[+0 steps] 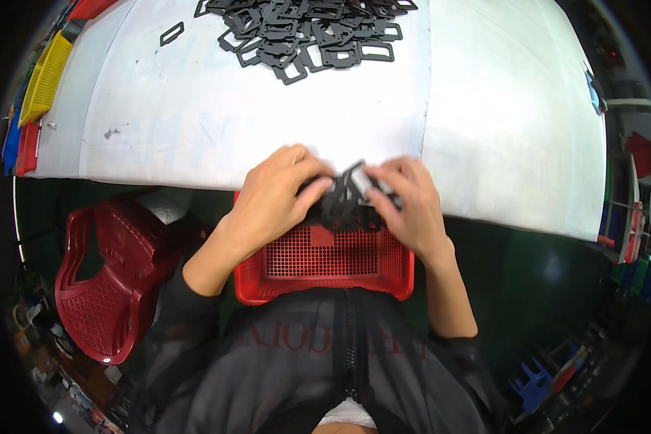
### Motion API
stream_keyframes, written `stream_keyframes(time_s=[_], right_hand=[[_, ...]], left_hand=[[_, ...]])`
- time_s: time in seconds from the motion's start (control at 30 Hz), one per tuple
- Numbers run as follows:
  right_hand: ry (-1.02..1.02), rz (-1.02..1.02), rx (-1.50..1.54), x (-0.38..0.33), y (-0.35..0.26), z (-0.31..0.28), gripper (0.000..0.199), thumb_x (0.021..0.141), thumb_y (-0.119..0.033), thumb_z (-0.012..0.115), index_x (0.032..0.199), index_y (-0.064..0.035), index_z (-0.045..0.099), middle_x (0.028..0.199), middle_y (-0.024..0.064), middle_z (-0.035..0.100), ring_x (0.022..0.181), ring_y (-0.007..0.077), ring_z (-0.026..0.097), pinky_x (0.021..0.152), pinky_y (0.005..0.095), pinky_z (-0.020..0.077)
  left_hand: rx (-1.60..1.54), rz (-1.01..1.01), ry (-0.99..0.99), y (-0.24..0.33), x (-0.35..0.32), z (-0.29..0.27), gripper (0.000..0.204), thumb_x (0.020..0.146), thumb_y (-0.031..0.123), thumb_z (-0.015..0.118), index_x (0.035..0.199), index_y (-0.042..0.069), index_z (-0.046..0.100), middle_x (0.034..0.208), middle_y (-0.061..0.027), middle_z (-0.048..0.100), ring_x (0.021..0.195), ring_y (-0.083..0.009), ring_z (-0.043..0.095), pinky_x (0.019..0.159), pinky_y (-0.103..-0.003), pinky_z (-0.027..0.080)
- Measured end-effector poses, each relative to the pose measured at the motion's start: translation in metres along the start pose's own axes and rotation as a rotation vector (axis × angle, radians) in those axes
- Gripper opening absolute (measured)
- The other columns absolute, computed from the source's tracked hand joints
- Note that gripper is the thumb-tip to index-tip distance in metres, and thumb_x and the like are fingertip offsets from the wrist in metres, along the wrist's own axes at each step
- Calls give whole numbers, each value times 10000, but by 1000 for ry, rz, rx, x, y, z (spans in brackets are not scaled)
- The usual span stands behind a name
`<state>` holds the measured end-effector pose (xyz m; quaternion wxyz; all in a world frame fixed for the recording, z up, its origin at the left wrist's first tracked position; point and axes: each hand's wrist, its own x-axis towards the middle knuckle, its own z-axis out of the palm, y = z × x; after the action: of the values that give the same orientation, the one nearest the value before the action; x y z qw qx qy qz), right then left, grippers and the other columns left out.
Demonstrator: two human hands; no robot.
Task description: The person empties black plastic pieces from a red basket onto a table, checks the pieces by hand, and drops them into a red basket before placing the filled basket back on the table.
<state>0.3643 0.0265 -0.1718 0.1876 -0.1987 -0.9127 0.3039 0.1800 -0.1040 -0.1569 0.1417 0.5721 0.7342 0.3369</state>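
Several flat black frame-shaped plastic parts (343, 202) are bunched between my hands, at the table's near edge and over the far part of a red basket. My left hand (282, 184) closes on the left side of the bunch with thumb and fingers. On the other side, my right hand (411, 199) pinches the parts between thumb and fingers. Blur hides how many each hand has. The red perforated basket (322, 264) sits against my body below the table edge. A large heap of the same black frames (296, 32) lies at the far side of the table.
One loose black frame (171, 33) lies left of the heap on the white-covered table (499, 123). A yellow basket (45, 79) and a red bin (27, 148) are at the table's left edge. A dark red plastic chair (116, 267) stands at my left.
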Motion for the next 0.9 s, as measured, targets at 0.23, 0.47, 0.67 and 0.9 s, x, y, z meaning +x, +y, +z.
stream_keyframes(time_s=[0.23, 0.47, 0.67, 0.9], right_hand=[[85, 65, 76, 94, 31, -34, 216, 855, -105, 631, 1061, -76, 688, 941, 94, 637, 787, 212, 613, 699, 311, 496], [206, -332, -330, 204, 63, 36, 427, 844, -438, 666, 1213, -226, 632, 1289, 61, 539, 1249, 297, 442, 995, 500, 386], [-11, -381, -307, 149, 49, 19, 419, 786, -407, 722, 1145, -209, 634, 1353, 42, 505, 1335, 293, 378, 1051, 534, 316], [-39, -271, -373, 73, 33, -17, 373, 787, -282, 737, 1131, -176, 641, 1310, 56, 527, 1284, 287, 424, 1015, 455, 357]], left_hand=[[249, -191, 257, -61, 57, -41, 219, 885, 174, 632, 1039, 26, 680, 938, -118, 655, 823, -256, 628, 766, -337, 496], [434, -70, 304, -86, 94, -5, 485, 814, 313, 702, 1243, 111, 599, 1257, -100, 544, 1143, -317, 487, 904, -450, 441], [366, 20, 213, -48, 49, 2, 438, 785, 247, 726, 1191, 125, 616, 1220, -96, 550, 1123, -298, 503, 903, -418, 424], [320, 65, 188, -27, 6, 9, 399, 744, 234, 762, 1105, 117, 638, 1171, -51, 576, 1111, -272, 507, 895, -405, 385]])
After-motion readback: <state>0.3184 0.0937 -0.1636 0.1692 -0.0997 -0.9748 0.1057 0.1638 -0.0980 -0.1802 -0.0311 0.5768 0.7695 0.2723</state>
